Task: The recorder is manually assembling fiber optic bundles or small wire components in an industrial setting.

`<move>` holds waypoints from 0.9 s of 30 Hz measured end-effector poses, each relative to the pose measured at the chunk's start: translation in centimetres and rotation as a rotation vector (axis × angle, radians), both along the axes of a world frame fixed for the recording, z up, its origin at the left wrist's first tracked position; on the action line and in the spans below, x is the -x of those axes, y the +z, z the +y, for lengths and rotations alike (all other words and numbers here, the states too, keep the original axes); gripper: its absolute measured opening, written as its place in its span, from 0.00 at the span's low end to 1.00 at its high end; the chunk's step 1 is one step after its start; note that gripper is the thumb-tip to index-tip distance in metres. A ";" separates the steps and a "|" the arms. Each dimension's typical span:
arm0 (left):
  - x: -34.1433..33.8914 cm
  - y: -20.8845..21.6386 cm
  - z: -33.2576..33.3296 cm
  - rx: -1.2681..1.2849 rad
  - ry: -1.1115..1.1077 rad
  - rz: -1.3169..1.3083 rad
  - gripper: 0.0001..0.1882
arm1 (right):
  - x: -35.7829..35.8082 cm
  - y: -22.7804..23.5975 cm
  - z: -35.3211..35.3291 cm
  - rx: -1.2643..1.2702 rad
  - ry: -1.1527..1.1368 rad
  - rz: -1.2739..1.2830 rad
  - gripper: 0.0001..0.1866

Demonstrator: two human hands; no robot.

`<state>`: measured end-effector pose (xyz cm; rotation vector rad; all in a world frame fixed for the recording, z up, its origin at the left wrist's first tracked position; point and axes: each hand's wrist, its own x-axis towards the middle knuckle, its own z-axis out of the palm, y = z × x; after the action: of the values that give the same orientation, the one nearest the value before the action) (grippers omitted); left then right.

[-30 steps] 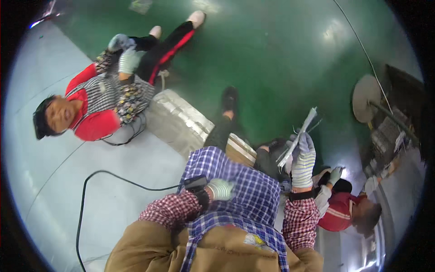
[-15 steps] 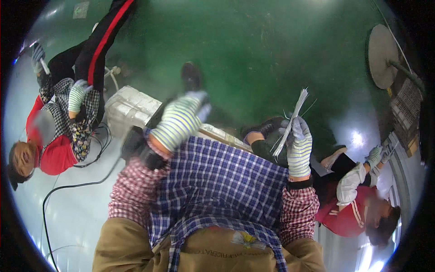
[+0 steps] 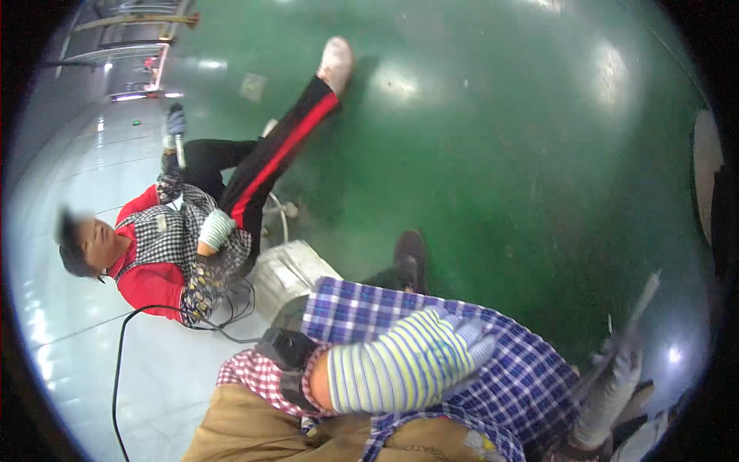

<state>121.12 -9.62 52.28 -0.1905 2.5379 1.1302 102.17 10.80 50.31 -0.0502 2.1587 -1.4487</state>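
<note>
My left hand [image 3: 408, 362], in a striped knit glove, hangs over my blue plaid apron [image 3: 508, 346]. Its fingers point right, loosely stretched and slightly blurred; nothing shows in them. Low at the right rim, my right hand [image 3: 616, 389] is gloved too and smeared by motion. It grips a bundle of thin white strips [image 3: 643, 300] that sticks up past the fingers. A black band and box-shaped device [image 3: 286, 349] sit on my left wrist.
At the left a co-worker [image 3: 154, 254] sits low, one leg stretched out, holding a pale stick-like thing [image 3: 180, 150]. A whitish box [image 3: 292, 269] stands between us. A black cable [image 3: 123, 369] curves over the pale floor. A round disc [image 3: 704, 177] shows at the right rim.
The view has swung left, so the co-worker and box appear further right. My left hand has come down and in over the apron. My right hand, still with the strips, is now near the lower right rim.
</note>
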 end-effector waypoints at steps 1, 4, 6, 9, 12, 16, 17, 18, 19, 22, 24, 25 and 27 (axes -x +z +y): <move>-0.6 0.0 0.7 0.070 0.034 0.072 0.24 | 0.0 -0.6 0.8 0.045 0.040 0.014 0.29; -0.7 1.3 3.0 0.152 0.038 0.216 0.23 | 1.7 -0.5 3.0 0.100 0.132 0.015 0.30; -1.4 1.9 3.6 0.174 -0.008 0.303 0.23 | -0.1 0.5 -0.1 0.218 -0.036 0.119 0.19; -2.1 2.7 5.1 0.222 -0.078 0.299 0.16 | -3.4 4.3 -2.3 0.333 0.168 0.146 0.24; -3.4 1.6 5.7 0.388 -0.092 0.331 0.11 | -5.5 3.5 -3.2 0.452 0.334 0.137 0.22; -5.8 2.1 6.5 0.401 -0.120 0.345 0.14 | -8.7 4.3 -2.5 0.367 0.394 0.126 0.18; -6.0 2.0 6.5 0.413 -0.114 0.379 0.14 | -9.5 4.5 -2.4 0.370 0.410 0.144 0.17; -6.3 2.7 6.6 0.426 -0.111 0.415 0.15 | -10.1 4.6 -2.4 0.374 0.422 0.165 0.17; -6.6 3.5 6.4 0.448 -0.109 0.343 0.16 | -9.9 3.9 -2.0 0.372 0.443 0.106 0.18; -8.7 6.5 5.3 0.518 0.044 0.232 0.18 | -10.7 3.0 -1.6 0.501 0.476 -0.081 0.19; -11.7 6.2 4.7 0.588 0.308 0.442 0.19 | -11.6 2.5 -1.1 0.497 0.477 -0.100 0.20; -13.6 5.8 4.3 0.589 0.408 0.583 0.19 | -12.3 2.8 -0.5 0.524 0.500 -0.107 0.21; -18.0 5.6 4.5 0.522 0.615 0.710 0.19 | -13.8 2.6 0.5 0.554 0.457 -0.162 0.17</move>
<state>139.10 -5.14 57.85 -0.8910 3.5306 0.7561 116.00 11.31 52.93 -0.5647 1.4378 -1.6473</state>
